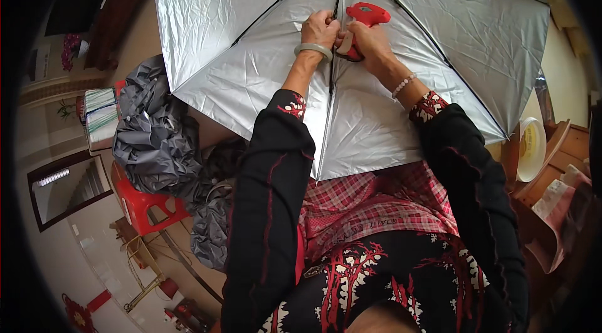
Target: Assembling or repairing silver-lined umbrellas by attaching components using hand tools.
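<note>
An opened umbrella [389, 132] spreads across my lap, its silver inner side up and its black ribs meeting at the far end. My left hand [321, 31] is closed in a pinch around a black rib [331, 76] that runs down the middle toward me. Right beside it, my right hand [371, 43] grips a red gun-shaped hand tool [370, 14] with a pale trigger lever. The tool's working tip is hidden between my hands, so I cannot tell whether it touches the rib or the cloth.
Crumpled dark grey cloth [153, 123] is heaped at the left, over a red plastic stool [147, 204]. A white-rimmed tub [532, 148] sits at the right by wooden furniture [555, 154]. A red checked cloth [376, 201] covers my lap at the umbrella's near edge.
</note>
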